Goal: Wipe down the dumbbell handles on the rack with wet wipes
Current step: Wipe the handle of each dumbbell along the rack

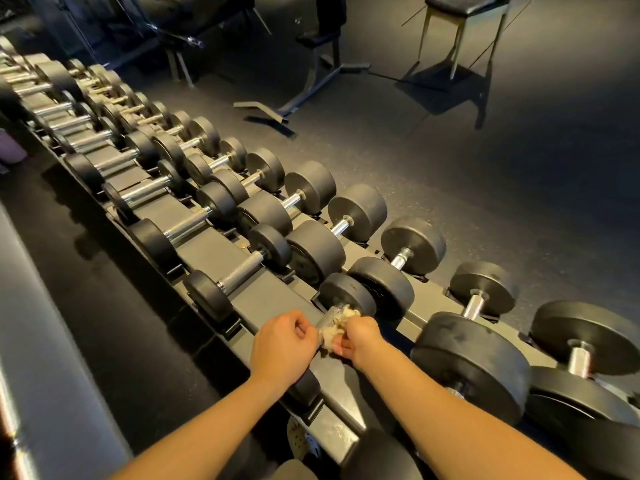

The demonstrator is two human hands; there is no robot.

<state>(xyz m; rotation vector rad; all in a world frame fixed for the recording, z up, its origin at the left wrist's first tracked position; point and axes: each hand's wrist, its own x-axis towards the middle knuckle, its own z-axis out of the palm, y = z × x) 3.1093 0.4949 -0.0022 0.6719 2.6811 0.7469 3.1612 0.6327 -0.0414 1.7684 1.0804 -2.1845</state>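
A long dumbbell rack [273, 296] runs from the far left to the near right, holding several black dumbbells with chrome handles. My left hand [280, 344] curls around the near end of one knurled chrome handle [330, 315] on the upper row. My right hand [360, 339] holds a crumpled white wet wipe [337, 327] bunched against that same handle, just below the dumbbell's black far head [348, 294]. The dumbbell's near head is hidden under my left forearm.
Another knurled handle [239, 270] lies one slot to the left. Large dumbbells [474, 362] sit on the lower row at right. A bench frame [311, 81] and a stool [464, 32] stand on the dark floor beyond. A black ledge [86, 271] runs behind the rack.
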